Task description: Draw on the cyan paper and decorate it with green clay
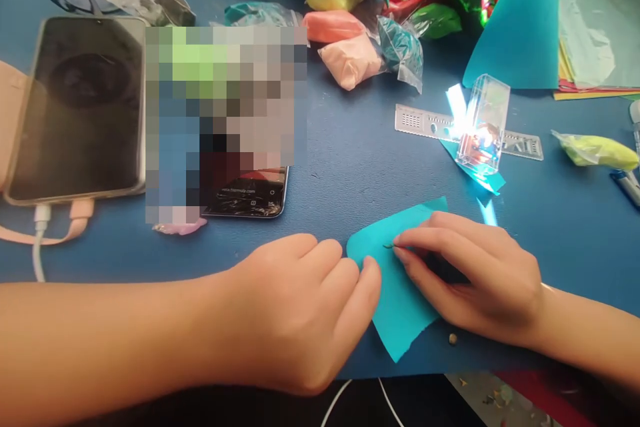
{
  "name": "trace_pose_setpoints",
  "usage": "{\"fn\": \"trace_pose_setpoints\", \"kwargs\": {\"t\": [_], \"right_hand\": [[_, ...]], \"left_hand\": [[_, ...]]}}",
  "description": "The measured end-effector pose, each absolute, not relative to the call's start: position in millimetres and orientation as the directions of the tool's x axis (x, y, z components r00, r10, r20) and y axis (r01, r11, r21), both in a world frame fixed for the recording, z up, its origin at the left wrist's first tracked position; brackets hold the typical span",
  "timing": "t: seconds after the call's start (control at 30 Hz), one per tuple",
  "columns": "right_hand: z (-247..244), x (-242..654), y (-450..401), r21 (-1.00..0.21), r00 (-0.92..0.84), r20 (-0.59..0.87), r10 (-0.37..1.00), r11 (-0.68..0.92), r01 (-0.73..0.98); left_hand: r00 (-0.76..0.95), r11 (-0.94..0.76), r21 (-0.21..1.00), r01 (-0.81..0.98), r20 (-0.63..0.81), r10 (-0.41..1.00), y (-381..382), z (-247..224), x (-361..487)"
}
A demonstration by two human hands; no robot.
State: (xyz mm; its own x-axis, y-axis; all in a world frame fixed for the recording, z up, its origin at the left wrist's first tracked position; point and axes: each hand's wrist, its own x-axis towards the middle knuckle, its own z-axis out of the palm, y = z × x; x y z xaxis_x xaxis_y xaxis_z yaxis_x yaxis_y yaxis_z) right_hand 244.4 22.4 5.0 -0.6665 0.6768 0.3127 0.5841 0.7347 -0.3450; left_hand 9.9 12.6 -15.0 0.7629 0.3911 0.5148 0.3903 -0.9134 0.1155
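A cut piece of turquoise paper [400,310] lies near the table's front edge, between my hands. My right hand [480,273] is over its right side, with thumb and index finger closed on a tiny thin dark green strip [389,246]. That strip is at the paper's surface, and its exact material is too small to tell. My left hand [310,307] is curled at the paper's left edge, knuckles up, one fingertip on the paper. Its thumb and whatever lies under its fingers are hidden. A small beige crumb [453,339] sits below my right wrist.
A clear plastic box [485,123] stands over a ruler [415,121]. Bagged clay [350,61] and coloured sheets [517,33] lie at the back. A charging phone [83,107] and a second, partly blurred phone [250,197] are at left. Yellow clay [600,150] lies right.
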Motion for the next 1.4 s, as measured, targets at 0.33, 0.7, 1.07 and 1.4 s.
{"fn": "trace_pose_setpoints", "kwargs": {"t": [0.33,0.7,1.07,1.4], "right_hand": [[13,243,22,-0.297,-0.717,0.213,0.664,0.743,0.6],[16,250,21,-0.338,-0.728,0.186,0.659,0.739,0.583],[15,253,26,-0.349,-0.761,0.19,0.62,0.767,0.538],[16,255,22,-0.344,-0.757,0.174,0.63,0.759,0.553]], "left_hand": [[0.875,-0.909,0.234,0.344,0.271,0.401,18,1,4],[0.82,-0.845,0.284,0.453,0.238,0.52,10,3,3],[0.869,-0.888,0.277,0.367,0.239,0.434,18,5,1],[0.853,-0.903,0.169,0.395,0.298,0.429,18,0,8]]}}
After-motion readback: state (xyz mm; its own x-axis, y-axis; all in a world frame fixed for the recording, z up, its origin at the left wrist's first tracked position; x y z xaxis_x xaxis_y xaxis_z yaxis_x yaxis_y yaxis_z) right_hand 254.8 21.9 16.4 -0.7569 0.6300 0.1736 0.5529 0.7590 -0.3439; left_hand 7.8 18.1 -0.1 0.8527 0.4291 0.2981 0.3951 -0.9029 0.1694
